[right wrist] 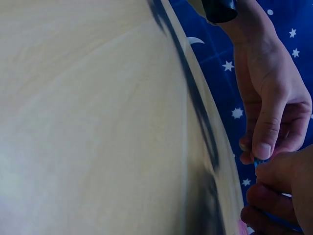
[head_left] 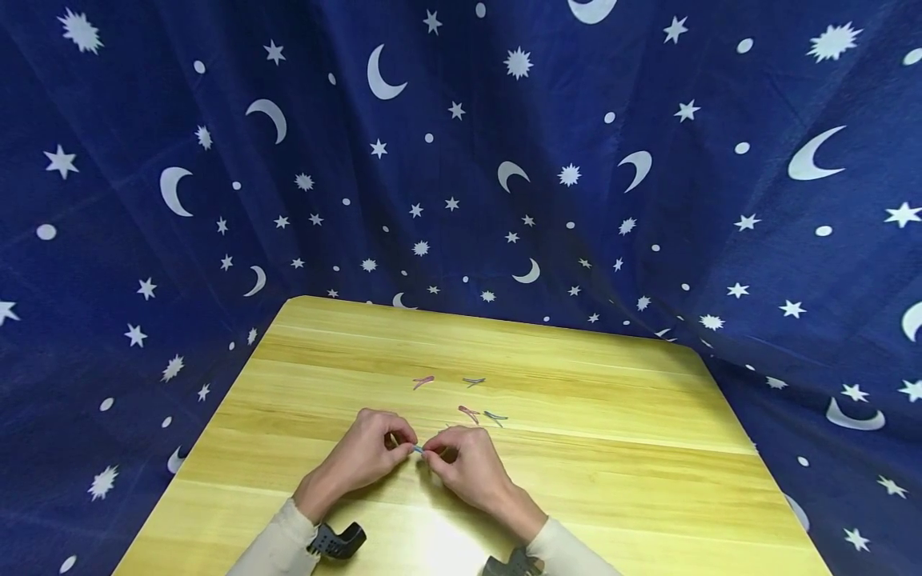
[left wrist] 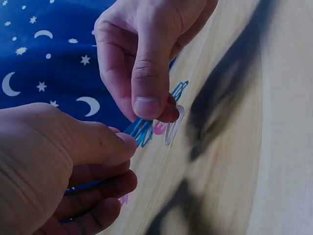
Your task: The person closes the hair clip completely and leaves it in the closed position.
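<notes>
Between both hands, close above the table, is a blue snap hair clip (head_left: pixel 418 449) (left wrist: pixel 141 131). My left hand (head_left: pixel 366 450) pinches one end with thumb and forefinger. The other end sits between the thumb and fingers of my right hand (head_left: pixel 470 466) (left wrist: pixel 146 63). The fingertips hide much of this clip, and in the right wrist view only a sliver of blue shows. Beyond the hands lie more clips: a pink clip (head_left: pixel 468 414) and a blue clip (head_left: pixel 495 418) nearer, a pink one and a greyish-blue clip (head_left: pixel 474 382) farther back. A whitish clip (left wrist: pixel 174 126) lies near the right fingertips.
The clips lie on a light wooden table (head_left: pixel 612 448). A dark blue curtain (head_left: pixel 461 160) with moons and stars hangs behind and beside it. Black wrist mounts (head_left: pixel 337 542) sit at both sleeves, and the hands cast shadows on the wood.
</notes>
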Demonstrator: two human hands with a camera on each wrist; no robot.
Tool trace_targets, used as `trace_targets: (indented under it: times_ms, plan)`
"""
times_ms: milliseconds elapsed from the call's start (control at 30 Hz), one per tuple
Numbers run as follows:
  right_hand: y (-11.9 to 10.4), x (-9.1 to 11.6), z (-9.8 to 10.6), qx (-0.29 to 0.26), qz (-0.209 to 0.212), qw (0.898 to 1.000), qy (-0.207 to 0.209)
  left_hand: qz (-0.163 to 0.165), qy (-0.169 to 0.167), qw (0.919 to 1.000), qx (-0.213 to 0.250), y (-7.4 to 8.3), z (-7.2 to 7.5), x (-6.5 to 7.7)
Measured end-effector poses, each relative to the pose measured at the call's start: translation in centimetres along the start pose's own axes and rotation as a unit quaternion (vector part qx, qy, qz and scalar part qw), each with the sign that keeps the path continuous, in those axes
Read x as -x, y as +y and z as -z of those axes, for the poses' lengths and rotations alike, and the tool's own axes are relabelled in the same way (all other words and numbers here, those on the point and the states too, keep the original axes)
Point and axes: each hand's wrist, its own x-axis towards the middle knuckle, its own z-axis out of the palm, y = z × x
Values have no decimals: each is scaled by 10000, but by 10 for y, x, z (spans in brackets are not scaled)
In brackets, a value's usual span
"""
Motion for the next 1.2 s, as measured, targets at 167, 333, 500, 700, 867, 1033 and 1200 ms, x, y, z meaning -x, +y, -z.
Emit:
trace_targets:
  times_ms: [167, 333, 500, 700, 867, 1033, 1200]
  plan:
    - [0, 0, -4, 208, 36, 9998, -34, -11, -85, 10000, -15, -4, 1, 3]
    - [0, 0, -7, 478, 97, 9988, -48, -60, -205, 9997, -90, -7, 1, 4]
    - [0, 1, -12, 1108, 342, 9933, -17, -52, -409, 9990, -144, -10, 1, 4]
    - [0, 2, -17, 1704, 766, 9823, 119, -103, -552, 9982, -221, -13, -1, 4]
    - [1, 2, -20, 1986, 871, 9762, 63, -198, -672, 9968, -389, -13, -2, 5]
    - [2, 3, -20, 2140, 997, 9717, -71, -358, -758, 9948, -575, -12, -2, 6]
    - [1, 3, -20, 2113, 1157, 9705, -69, -450, -892, 9915, -838, -13, 0, 7]
